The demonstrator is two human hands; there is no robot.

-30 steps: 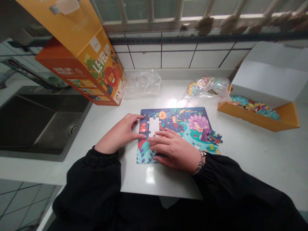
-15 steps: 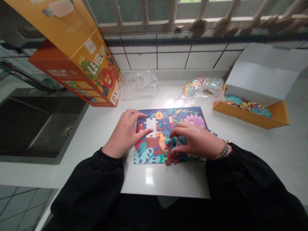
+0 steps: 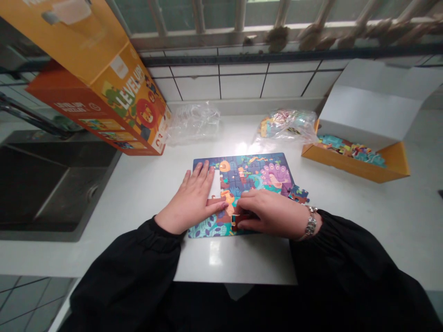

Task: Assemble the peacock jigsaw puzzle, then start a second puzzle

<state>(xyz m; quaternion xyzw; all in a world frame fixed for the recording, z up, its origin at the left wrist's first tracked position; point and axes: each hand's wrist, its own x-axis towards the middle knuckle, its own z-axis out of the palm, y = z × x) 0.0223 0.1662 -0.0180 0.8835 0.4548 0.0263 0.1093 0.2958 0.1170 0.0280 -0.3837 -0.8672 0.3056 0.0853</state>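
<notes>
A colourful jigsaw puzzle [image 3: 256, 161] lies flat on the white counter, with a white gap [image 3: 215, 184] in its left part. My left hand [image 3: 194, 198] rests on the puzzle's left side, fingers stretched out, its thumb tip near the orange figure. On the lower middle of the puzzle is my right hand [image 3: 265, 212], its fingers bent in a pinch at a dark red-brown piece [image 3: 235, 221], which they partly hide. Some loose pieces [image 3: 298, 194] sit at the puzzle's right edge, beside my right wrist.
An open orange box [image 3: 356, 161] of pieces stands at the right. Behind the puzzle lie a bag of pieces [image 3: 289, 125] and an empty clear wrapper [image 3: 194, 122]. A tall orange box [image 3: 128, 101] and a sink [image 3: 51, 184] are at the left.
My left hand has flattened onto the puzzle with its fingers spread. My right hand has closed its fingers at the red-brown piece and shifted a little left. The view has shifted slightly.
</notes>
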